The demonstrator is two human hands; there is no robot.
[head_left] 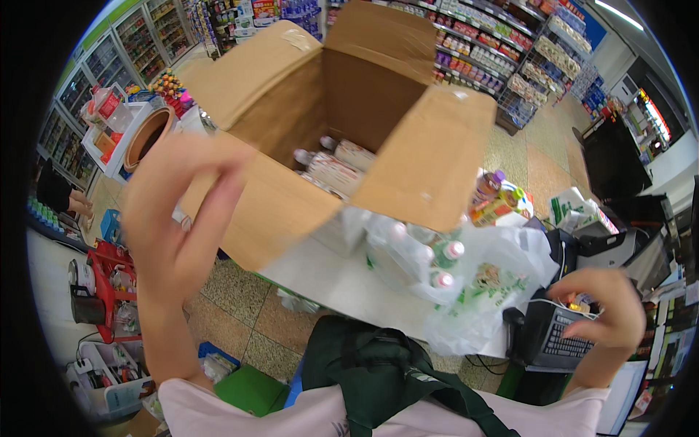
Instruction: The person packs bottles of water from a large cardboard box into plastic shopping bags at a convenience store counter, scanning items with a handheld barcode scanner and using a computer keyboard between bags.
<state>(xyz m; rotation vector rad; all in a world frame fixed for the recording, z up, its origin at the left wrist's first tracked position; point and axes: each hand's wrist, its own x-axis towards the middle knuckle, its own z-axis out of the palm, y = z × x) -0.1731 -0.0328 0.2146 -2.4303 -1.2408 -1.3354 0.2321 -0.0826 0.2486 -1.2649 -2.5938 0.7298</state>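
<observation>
My left hand point(180, 213) is raised, blurred, in front of the open flap at the near left of a large cardboard box point(295, 109); nothing shows between its curled fingers. Inside the box lie bottles with pale caps and printed cartons point(334, 170). My right hand point(606, 308) hovers over a keyboard point(565, 333) at the right, fingers curved and apart, holding nothing visible. Between the hands, a clear plastic bag point(404, 257) with several capped bottles, some green point(449, 252), stands on the white counter point(377, 297). A crumpled printed plastic bag point(486, 284) lies beside it.
Two drink bottles point(494, 199) stand behind the bags. A handheld scanner point(513, 328) is beside the keyboard. A dark green bag point(371, 355) hangs at my front. A red rack point(112, 284) stands at left. Stocked shelves point(475, 49) and fridges line the room; a person's legs point(79, 202) show far left.
</observation>
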